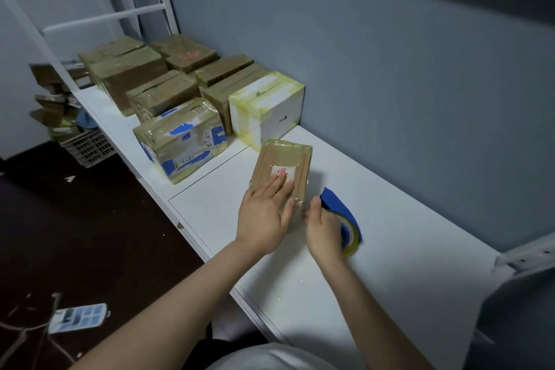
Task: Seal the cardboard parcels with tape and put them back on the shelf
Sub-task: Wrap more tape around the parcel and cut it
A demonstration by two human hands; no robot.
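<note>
There are six brown parcels [129,81], one white box [265,105], one blue-printed box [183,141], one small flat parcel [286,156] and one tape roll [353,238].

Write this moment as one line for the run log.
step: sealing parcel | left hand: flat on parcel | right hand: grips tape | parcel: lies on shelf | other parcels: behind it

The white shelf [405,204] in front of me carries a cluster of taped parcels [163,94] at its far left end. One small flat parcel [286,159] lies nearer me, the tape roll [351,233] just beside it.
</note>
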